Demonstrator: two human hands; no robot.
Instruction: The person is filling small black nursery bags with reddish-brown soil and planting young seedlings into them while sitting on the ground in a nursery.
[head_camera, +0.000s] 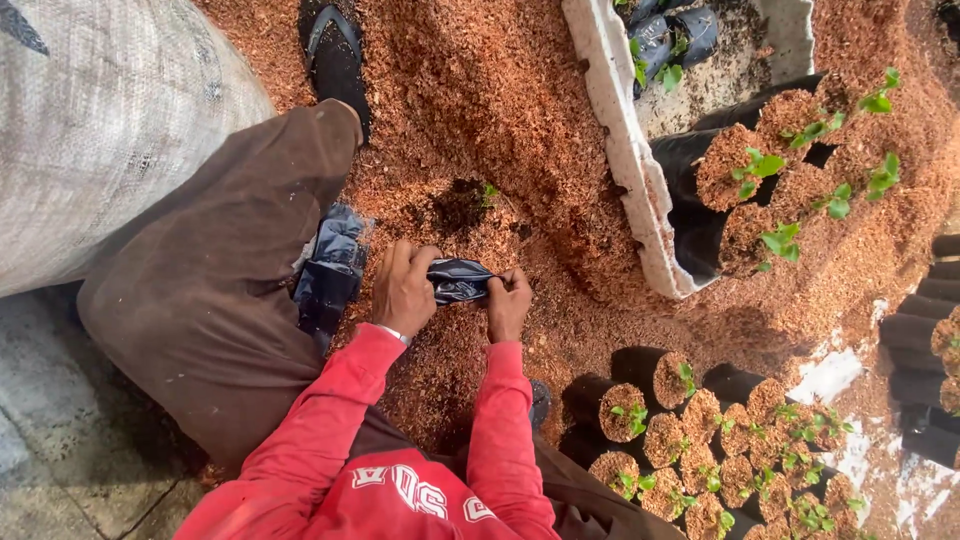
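My left hand (403, 290) and my right hand (510, 303) both grip a small crumpled black plastic bag (458, 281), one hand at each end, just above a heap of reddish-brown sawdust-like growing medium (470, 110). My sleeves are red. A stack of flat black bags (330, 268) lies against my left leg in brown trousers. A small green seedling (487, 192) sits in a dark hollow in the heap, just beyond my hands.
A white foam tray (620, 130) at the right holds filled black bags with green seedlings (770, 180). More filled seedling bags (700, 440) stand at lower right. A big grey woven sack (90, 110) fills the upper left. A dark sandal (335, 55) lies at the top.
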